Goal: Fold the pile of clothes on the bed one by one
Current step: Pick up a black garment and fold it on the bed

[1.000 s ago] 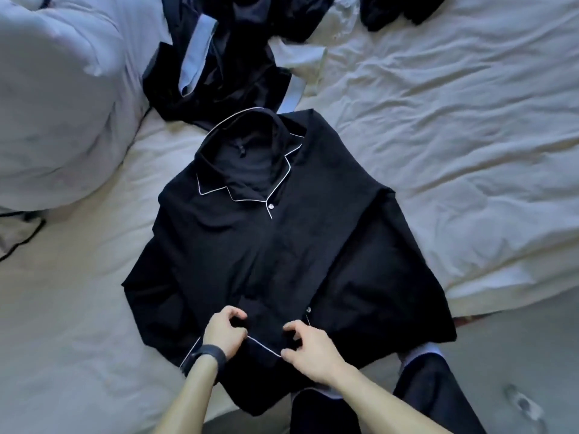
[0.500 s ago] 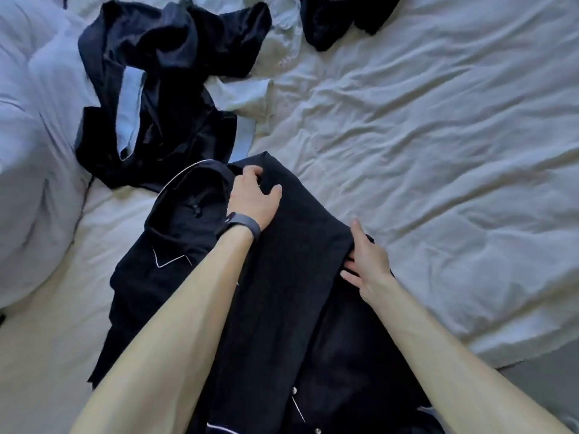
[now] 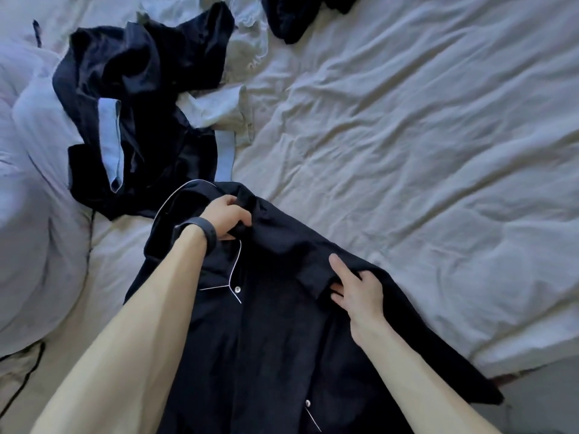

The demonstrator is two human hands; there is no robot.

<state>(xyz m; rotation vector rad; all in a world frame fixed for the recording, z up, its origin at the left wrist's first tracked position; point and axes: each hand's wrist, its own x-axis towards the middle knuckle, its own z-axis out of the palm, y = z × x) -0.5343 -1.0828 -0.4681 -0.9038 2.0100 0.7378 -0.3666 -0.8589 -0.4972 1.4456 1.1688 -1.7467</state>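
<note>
A black pyjama shirt (image 3: pixel 269 333) with thin white piping and white buttons lies front-up on the bed, collar away from me. My left hand (image 3: pixel 227 222), a dark band on its wrist, grips a bunch of the shirt's fabric at the right shoulder, beside the collar. My right hand (image 3: pixel 357 288) pinches the shirt's right edge lower down, thumb on top and fingers tucked under a fold. The shirt's right side is lifted and bunched between the two hands. My forearms hide part of the shirt's front.
A crumpled dark garment with light blue cuffs (image 3: pixel 131 120) lies beyond the shirt, with a pale garment (image 3: pixel 225 111) beside it. More dark clothing (image 3: pixel 294 17) sits at the top edge. A bunched duvet (image 3: pixel 34 214) fills the left. The wrinkled white sheet (image 3: pixel 423 151) spreads right; the bed edge (image 3: pixel 517 371) is near right.
My left hand has closed from resting flat at the collar to gripping the shoulder fabric. My right hand now pinches the shirt's right edge, which is lifted and bunched.
</note>
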